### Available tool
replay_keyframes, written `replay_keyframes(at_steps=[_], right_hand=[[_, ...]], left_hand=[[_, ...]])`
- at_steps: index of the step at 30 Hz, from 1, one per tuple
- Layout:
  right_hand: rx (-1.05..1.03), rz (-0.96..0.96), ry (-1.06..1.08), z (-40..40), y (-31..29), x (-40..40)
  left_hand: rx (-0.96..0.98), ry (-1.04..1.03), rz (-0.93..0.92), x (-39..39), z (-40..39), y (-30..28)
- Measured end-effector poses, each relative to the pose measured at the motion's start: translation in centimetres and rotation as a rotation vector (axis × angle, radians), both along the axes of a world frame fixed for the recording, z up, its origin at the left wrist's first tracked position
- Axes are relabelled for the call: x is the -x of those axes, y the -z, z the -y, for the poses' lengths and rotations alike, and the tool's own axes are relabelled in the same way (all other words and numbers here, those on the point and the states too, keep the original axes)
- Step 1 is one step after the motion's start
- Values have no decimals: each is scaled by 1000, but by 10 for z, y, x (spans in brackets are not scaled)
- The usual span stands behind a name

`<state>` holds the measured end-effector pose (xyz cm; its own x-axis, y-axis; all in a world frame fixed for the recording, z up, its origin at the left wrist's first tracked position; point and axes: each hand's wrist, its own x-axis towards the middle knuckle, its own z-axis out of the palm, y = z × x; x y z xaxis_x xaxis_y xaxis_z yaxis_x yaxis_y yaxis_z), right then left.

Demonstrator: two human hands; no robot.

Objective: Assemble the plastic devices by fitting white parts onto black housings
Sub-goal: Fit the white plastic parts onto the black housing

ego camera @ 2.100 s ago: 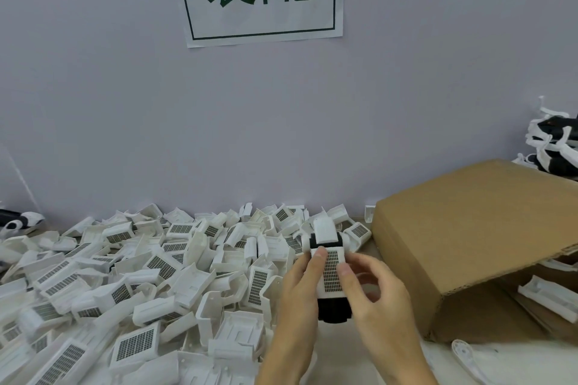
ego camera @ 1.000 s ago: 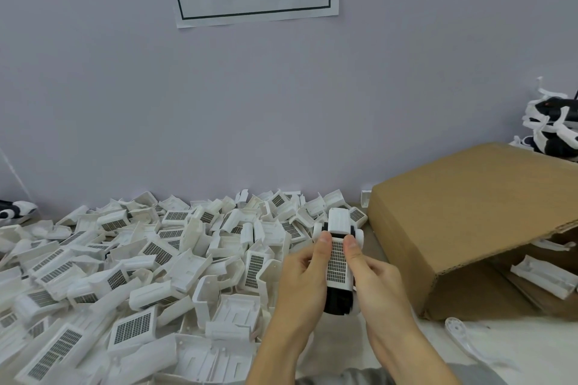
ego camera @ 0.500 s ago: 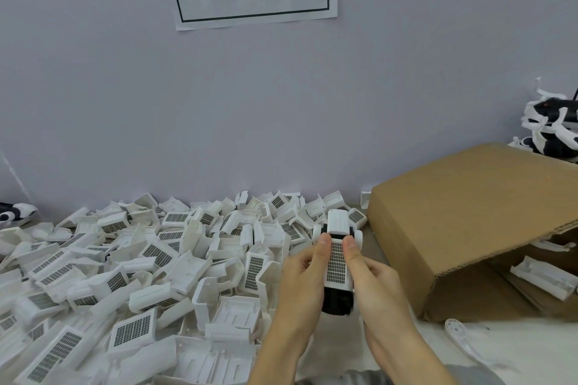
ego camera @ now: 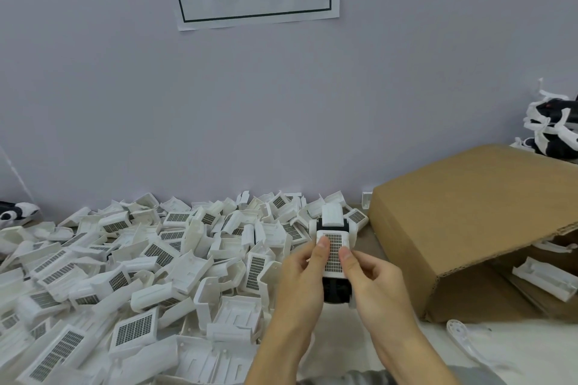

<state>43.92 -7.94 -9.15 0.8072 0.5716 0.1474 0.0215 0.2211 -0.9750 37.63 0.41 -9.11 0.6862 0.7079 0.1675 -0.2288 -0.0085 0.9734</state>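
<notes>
Both hands hold one device above the table: the left hand and right hand pinch its white grilled part, thumbs pressing it onto the black housing. A heap of loose white parts lies to the left. The cardboard box on its side at right holds white plastic brackets.

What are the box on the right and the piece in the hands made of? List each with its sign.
Box: likely corrugated cardboard, matte brown; fluted edge shows along the flap.
Piece: looks like moulded plastic, a smooth white shell with a dark grid panel over a black body, held by the left hand and right hand.
</notes>
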Motion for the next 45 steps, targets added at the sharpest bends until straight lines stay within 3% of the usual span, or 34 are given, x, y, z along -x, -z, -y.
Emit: replay_keyframes(at_steps=[9,14,23,29,38,41,45], right_hand=[[-45,-16,81,-1,0,-1],[-74,-71,-21,1,2,-4],[-64,79,26,2,1,-3],[-40,96,36,-3,7,-1],[88,310,160,-2,12,3],[105,369,275,-2,10,2],[78,266,372,1,8,-1]], left_hand=[[105,150,59,0,2,1],[107,110,55,-2,1,3],[43,69,17,0,2,1],[164,104,70,0,2,-1],[305,235,175,0,2,-6],[284,176,169,0,2,-7],[247,-93,104,-1,-3,-5]])
